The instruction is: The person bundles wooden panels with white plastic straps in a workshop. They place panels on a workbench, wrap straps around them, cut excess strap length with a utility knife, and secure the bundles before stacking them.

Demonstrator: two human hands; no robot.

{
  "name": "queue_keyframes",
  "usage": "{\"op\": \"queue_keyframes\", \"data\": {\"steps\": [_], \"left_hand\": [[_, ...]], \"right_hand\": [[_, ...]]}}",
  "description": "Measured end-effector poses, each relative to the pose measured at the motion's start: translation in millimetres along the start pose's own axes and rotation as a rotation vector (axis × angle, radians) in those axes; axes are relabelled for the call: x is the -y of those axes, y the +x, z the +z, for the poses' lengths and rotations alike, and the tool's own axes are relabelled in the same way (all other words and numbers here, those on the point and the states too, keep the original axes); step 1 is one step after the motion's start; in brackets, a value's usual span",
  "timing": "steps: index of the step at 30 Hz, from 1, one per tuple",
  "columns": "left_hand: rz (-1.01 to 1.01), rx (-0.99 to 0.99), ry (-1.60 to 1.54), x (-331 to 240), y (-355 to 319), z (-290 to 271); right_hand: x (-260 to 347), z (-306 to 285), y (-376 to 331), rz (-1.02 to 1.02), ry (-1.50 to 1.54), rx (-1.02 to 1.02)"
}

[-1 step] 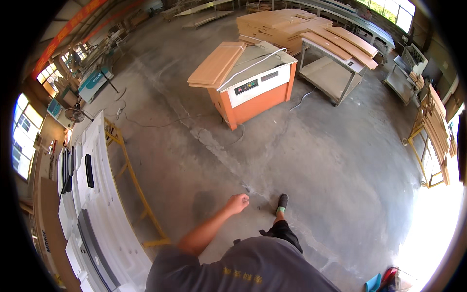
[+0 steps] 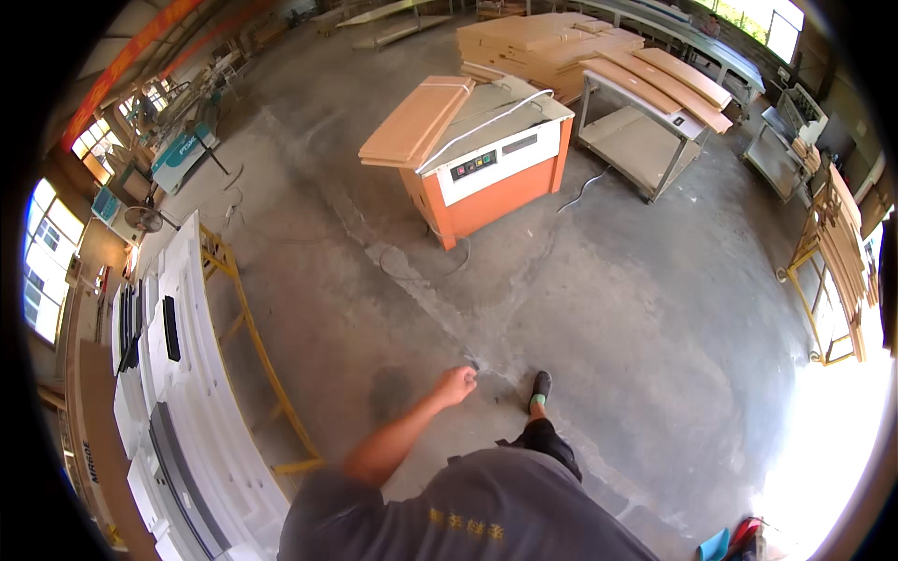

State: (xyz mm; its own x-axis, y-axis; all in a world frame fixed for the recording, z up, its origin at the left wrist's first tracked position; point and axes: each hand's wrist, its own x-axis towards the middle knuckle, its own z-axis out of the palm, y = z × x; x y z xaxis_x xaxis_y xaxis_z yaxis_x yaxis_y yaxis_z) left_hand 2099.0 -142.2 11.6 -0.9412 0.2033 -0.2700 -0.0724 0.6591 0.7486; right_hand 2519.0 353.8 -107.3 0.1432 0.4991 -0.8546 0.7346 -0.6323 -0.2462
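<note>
My left hand hangs in front of my body over the bare concrete floor, its fingers curled closed, and no object shows in it. It touches nothing around it. My right hand is out of view. Beyond, some way ahead, stands an orange and white strapping machine with a small button panel. A stack of flat brown cardboard pieces lies tilted on the left of its top. A white strap runs across the machine's top.
To my left, a yellow-framed rack carries long white panels. Cardboard stacks and a metal table stand behind the machine. A loose cable lies on the floor. Boards lean on a yellow rack by the bright doorway at right.
The whole view has shifted very slightly. My left hand sits a touch higher and stays closed.
</note>
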Motion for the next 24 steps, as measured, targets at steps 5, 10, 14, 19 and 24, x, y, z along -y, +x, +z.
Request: {"op": "queue_keyframes", "data": {"steps": [5,10,14,19,24], "left_hand": [[-0.108,-0.047,0.17,1,111,-28],[-0.097,-0.187,0.282,8,242,-85],[-0.188,-0.219,0.356,-20,364,-161],[-0.152,-0.449,0.407,9,559,-258],[-0.159,-0.619,0.39,51,698,-301]], "right_hand": [[180,126,-2,-0.203,-0.141,0.098],[452,302,-114,-0.821,-0.331,0.369],[602,457,-240,-1.275,-0.619,0.335],[666,703,-395,-1.556,-0.883,0.521],[673,921,-478,-1.689,-1.134,0.559]]}}
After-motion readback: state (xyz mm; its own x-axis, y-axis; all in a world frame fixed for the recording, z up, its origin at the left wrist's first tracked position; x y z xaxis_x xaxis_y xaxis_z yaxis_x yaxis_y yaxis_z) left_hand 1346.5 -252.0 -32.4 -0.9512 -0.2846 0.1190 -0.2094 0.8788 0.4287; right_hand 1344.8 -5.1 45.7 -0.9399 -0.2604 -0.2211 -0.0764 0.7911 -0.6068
